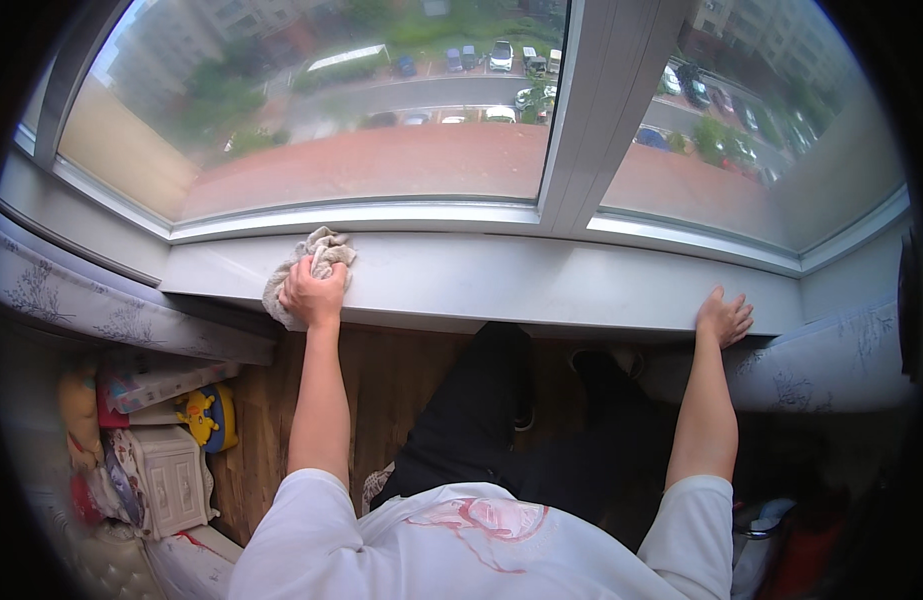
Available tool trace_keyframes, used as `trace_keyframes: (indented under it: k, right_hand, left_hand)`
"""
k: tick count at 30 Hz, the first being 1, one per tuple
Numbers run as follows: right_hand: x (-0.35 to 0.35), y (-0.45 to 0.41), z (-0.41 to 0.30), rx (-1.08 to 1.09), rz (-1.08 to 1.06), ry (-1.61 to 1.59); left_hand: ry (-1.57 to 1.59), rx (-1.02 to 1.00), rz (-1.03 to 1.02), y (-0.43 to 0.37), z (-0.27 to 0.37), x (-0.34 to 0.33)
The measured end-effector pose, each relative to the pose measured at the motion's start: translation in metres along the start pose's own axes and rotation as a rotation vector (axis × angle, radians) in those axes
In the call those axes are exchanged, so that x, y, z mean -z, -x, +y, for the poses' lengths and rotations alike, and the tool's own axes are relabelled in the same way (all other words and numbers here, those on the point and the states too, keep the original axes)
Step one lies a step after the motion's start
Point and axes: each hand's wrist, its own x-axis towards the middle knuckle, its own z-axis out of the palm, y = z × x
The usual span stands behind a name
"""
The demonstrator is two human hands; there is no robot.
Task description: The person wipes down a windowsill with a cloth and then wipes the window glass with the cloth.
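My left hand (311,292) grips a crumpled beige cloth (330,251) and presses it on the left part of a white windowsill (461,277), with some of the cloth hanging over the front edge. Towards the sill's right end, my right hand (722,316) rests on the front edge with its fingers a little apart and no object seen in it. Its palm side is hidden. Behind the sill stands a window with a pale frame (589,112), its panes shut off from the parked cars and road far below.
Patterned curtains hang at the left (123,307) and right (799,367) ends of the sill. A small white cabinet (172,480) and a yellow and blue toy-like item (210,418) stand on the wooden floor (259,450) at lower left. My legs are below the sill.
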Motion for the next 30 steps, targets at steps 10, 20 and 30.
trace_keyframes:
  k: [10, 20, 30]
  right_hand:
    - [-0.003, 0.004, 0.002, 0.014, -0.007, -0.006]
    - [0.005, 0.006, 0.000, 0.006, 0.024, 0.075]
    - [-0.001, 0.003, 0.002, 0.006, 0.061, 0.046]
  left_hand:
    - [1.165, 0.585, 0.456, -0.095, 0.063, 0.087]
    - [1.030, 0.000, 0.635, -0.283, 0.142, 0.176]
    - [0.432, -1.088, 0.637, -0.175, 0.226, 0.119]
